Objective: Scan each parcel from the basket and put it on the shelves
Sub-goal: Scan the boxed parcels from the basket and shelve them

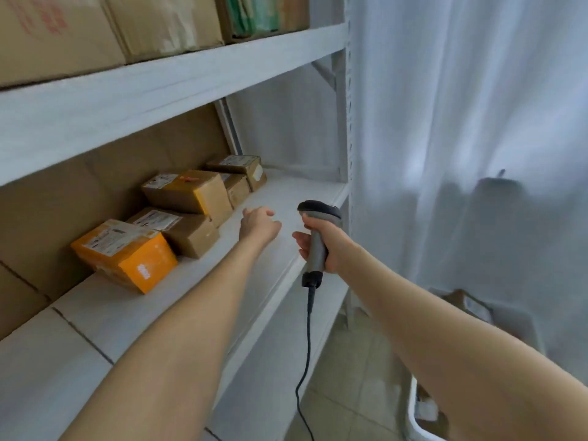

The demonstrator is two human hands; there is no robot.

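My left hand (259, 226) reaches over the white middle shelf (280, 198), empty, with its fingers loosely apart, just right of the stacked parcels. Several labelled cardboard parcels lie on that shelf: an orange box (125, 254) nearest, a brown box (181, 230) behind it, another brown box with orange tape (191, 190) on top, and smaller ones (241, 173) at the back. My right hand (321, 246) grips a grey and black corded barcode scanner (318, 237) by its handle at the shelf's front edge. The white basket (423, 421) with parcels shows at the lower right, mostly hidden by my right arm.
The upper shelf (178, 78) carries large cardboard cartons (57, 33). A white upright post (348, 122) bounds the shelf on the right, with a white curtain (461, 122) beyond it. The scanner's cable (307, 345) hangs down over the tiled floor (350, 377).
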